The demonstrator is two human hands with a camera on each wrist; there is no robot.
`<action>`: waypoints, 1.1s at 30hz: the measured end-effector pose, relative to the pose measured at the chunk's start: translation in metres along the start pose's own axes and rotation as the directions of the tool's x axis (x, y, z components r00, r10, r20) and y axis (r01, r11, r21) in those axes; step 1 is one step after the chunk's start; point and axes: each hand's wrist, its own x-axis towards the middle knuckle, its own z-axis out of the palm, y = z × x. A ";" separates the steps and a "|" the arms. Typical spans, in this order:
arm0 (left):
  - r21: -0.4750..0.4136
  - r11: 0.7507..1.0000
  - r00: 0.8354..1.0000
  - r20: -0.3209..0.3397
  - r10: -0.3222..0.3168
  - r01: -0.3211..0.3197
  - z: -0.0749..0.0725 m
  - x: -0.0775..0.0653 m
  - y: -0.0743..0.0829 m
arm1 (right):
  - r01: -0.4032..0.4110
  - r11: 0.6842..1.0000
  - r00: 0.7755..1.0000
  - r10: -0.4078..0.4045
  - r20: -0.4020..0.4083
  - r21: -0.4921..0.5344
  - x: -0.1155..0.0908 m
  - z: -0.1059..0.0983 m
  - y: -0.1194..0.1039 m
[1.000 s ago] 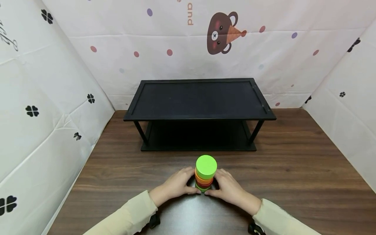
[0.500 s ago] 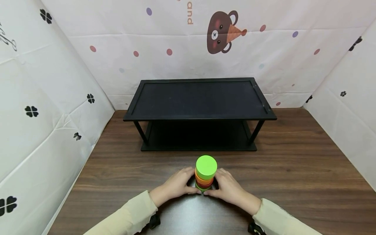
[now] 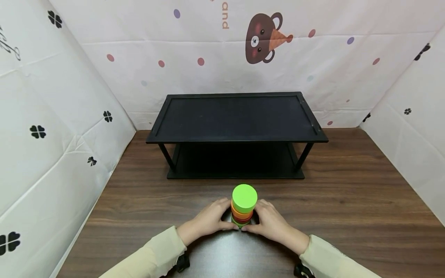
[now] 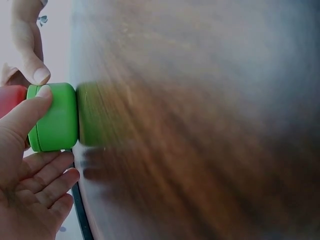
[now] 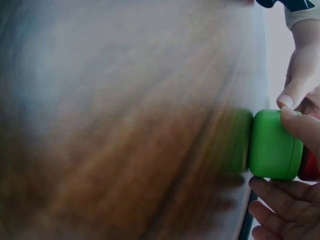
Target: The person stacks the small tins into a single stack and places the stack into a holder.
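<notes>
A short upright stack of round coloured pieces (image 3: 245, 198) stands on the wooden table near its front. Its top is bright green, with orange and red bands below and a green base. From the left side my left hand (image 3: 210, 217) holds it, thumb in front and fingers toward the back. My right hand (image 3: 272, 223) holds the other side the same way. In the left wrist view the thumb presses the green base (image 4: 59, 120), which has rounded edges and a thin seam. In the right wrist view, a red piece (image 5: 310, 165) shows beyond the green base. Both thumb tips nearly meet.
Behind the stack stands a low black two-level shelf (image 3: 236, 117), its lower board in shadow. White printed cloth (image 3: 194, 77) walls the back and both sides. Brown wood table (image 3: 347, 193) extends to either side of the hands.
</notes>
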 end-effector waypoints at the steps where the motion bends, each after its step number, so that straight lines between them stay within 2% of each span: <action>1: 0.000 1.000 1.000 -0.002 0.004 -0.004 0.000 0.000 0.000 | 0.013 1.000 1.000 -0.013 -0.018 -0.011 0.000 0.001 0.001; 5: 0.006 1.000 1.000 -0.006 0.018 -0.018 0.000 0.000 0.000 | 0.028 1.000 0.999 -0.029 -0.044 -0.014 -0.001 0.001 0.001; 12: 0.002 1.000 1.000 0.000 0.005 -0.005 -0.001 -0.001 0.002 | 0.006 1.000 1.000 -0.006 -0.001 -0.015 0.000 -0.001 0.000; 33: 0.020 1.000 1.000 -0.010 0.016 -0.016 0.003 -0.004 0.002 | 0.040 0.999 0.999 -0.040 -0.003 -0.023 -0.004 -0.002 -0.002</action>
